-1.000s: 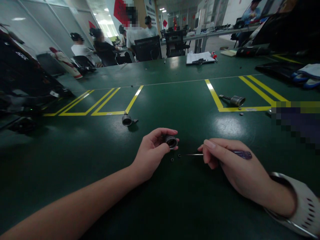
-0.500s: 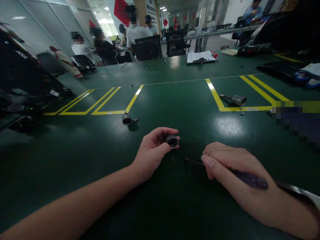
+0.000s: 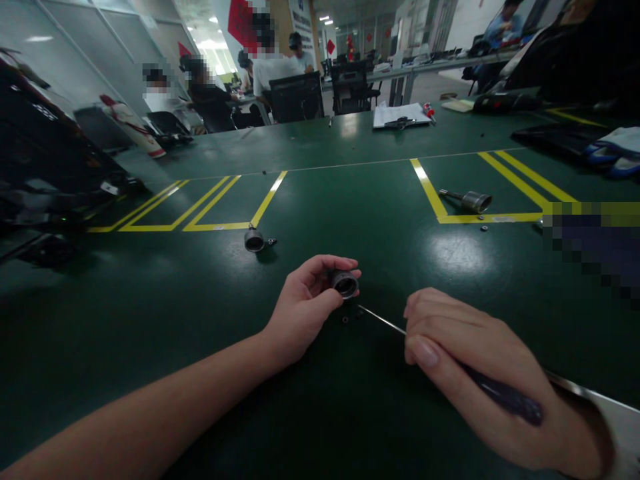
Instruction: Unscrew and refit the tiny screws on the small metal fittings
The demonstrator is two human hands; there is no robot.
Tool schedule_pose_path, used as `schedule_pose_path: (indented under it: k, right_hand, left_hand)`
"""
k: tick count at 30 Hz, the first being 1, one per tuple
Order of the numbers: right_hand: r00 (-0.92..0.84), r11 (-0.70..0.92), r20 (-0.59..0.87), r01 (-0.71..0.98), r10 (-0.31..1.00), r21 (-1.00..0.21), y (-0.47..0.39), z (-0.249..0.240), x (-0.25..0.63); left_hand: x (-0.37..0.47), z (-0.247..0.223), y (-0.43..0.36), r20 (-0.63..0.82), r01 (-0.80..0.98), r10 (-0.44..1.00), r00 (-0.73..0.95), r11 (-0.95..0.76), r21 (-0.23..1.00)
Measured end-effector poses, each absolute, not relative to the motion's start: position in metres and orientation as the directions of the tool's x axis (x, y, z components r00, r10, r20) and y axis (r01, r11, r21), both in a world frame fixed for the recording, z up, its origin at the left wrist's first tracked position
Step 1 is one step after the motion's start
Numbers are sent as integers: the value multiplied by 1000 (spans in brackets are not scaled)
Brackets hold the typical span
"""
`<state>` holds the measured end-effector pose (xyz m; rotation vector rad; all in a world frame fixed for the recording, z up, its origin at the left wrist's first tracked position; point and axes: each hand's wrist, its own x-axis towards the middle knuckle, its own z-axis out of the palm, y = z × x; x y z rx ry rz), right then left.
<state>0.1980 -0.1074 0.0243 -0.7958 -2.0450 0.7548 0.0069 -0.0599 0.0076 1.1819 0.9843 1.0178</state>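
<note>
My left hand (image 3: 313,300) is closed around a hollow metal cylinder part (image 3: 346,285), its round opening turned toward me and to the right. In my right hand (image 3: 465,367) is a screwdriver with a dark handle (image 3: 505,397) and a thin bright shaft (image 3: 383,319). The shaft's tip is just below and right of the cylinder's rim, apart from it as far as I can see. A small nut-like ring (image 3: 345,320) lies on the table under my left hand. A tiny dark piece near the tip is too blurred to make out.
The green table (image 3: 200,413) carries yellow tape marks (image 3: 425,180). A metal cup-shaped part (image 3: 254,240) with small rings stands at left; another with a stem (image 3: 477,201) lies at right. A clipboard with papers (image 3: 403,115) lies at the far edge. Several people sit beyond.
My right hand has tilted the screwdriver, bringing its tip up and left, from by a small ring on the table to near the cylinder's rim. My left hand has hardly moved.
</note>
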Motion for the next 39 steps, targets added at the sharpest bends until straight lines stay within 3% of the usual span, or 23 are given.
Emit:
schedule_pose_path:
  k: [17,39]
  right_hand:
    - [-422,478,323,339,847,-810,-110,25,196]
    - [-415,534,387,334,823,-777,-109,21,196]
  left_hand:
    - [12,16,-70,-102,26,966,238,99,995]
    - [13,12,-71,-98,-32,968,233,109,994]
